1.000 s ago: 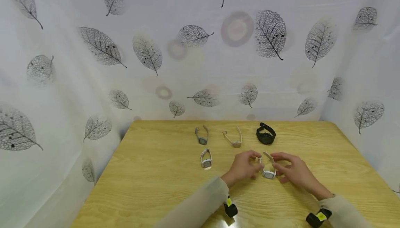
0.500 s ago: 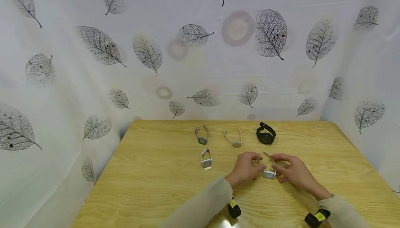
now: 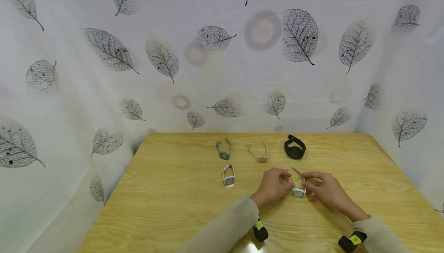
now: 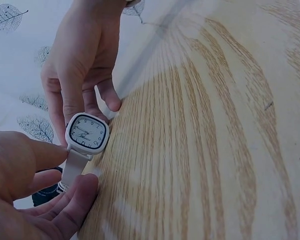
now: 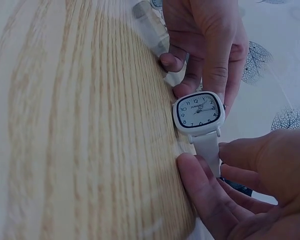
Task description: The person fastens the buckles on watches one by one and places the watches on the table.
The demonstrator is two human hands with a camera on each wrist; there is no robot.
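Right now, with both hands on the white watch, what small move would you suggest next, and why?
Probably bring the two strap ends together to fasten them. The left hand and right hand each pinch one strap of the white watch, which stands face forward on the table; its straps appear unbuckled, while the black watch behind is closed.
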